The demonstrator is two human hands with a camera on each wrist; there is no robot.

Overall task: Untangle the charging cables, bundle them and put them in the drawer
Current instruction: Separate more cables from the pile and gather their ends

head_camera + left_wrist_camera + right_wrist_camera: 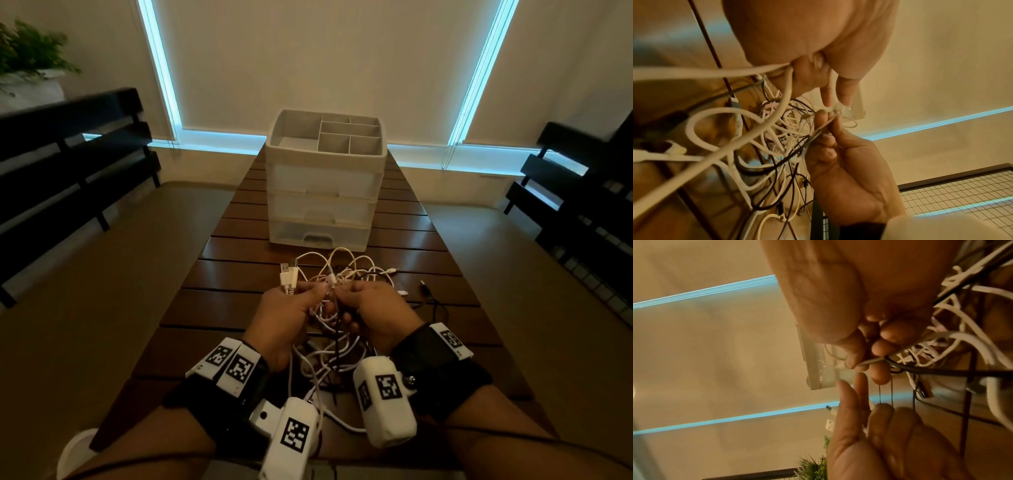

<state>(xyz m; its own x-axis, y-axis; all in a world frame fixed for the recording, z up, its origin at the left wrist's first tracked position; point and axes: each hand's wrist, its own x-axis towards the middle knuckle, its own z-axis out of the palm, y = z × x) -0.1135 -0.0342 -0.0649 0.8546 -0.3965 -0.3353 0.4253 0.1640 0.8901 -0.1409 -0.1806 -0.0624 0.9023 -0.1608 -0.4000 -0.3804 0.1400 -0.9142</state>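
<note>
A tangle of white and black charging cables lies on the slatted wooden table in front of a white three-drawer unit, whose drawers are closed. My left hand grips white cable strands, and two white USB plugs stick up out of it. Its thumb and finger pinch a small white connector. My right hand pinches a thin white cable just beside that connector. More loops hang below the hands between my wrists.
A black cable end lies loose on the table to the right. Dark slatted benches flank the table. A potted plant stands at the back left. A white round object sits near the left front corner.
</note>
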